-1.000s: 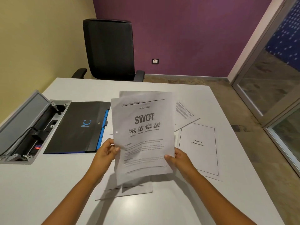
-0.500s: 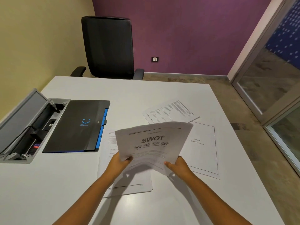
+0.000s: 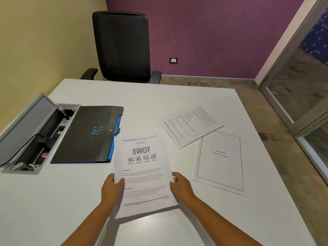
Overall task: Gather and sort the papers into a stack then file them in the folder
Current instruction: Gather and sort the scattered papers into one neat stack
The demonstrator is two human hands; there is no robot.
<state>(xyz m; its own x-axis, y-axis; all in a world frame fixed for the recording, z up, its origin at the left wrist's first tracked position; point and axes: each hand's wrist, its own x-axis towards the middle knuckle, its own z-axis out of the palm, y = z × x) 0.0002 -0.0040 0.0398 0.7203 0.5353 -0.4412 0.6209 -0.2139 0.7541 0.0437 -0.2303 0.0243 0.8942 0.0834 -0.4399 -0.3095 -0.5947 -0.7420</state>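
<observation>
A thin stack of papers topped by a "SWOT" page (image 3: 144, 173) lies flat on the white table (image 3: 177, 96), close in front of me. My left hand (image 3: 113, 185) pinches its left edge, thumb on top. My right hand (image 3: 180, 183) grips its right edge. To the right lie two loose sheets: a text page (image 3: 190, 126) set at an angle and a bordered title page reading "Chapter 4 SWOT Analysis" (image 3: 221, 160). A shut black folder with blue edging (image 3: 88, 134) rests to the left of the stack.
An open grey cable box (image 3: 33, 135) with plugs and wires is sunk into the table's left side. A black office chair (image 3: 123, 47) stands at the far edge. The table's right edge drops to the floor beside a glass door (image 3: 301, 82).
The SWOT sheets were held upright in both hands, then tilted forward and lowered. Now they lie flat on top of the sheet that was on the table below them.
</observation>
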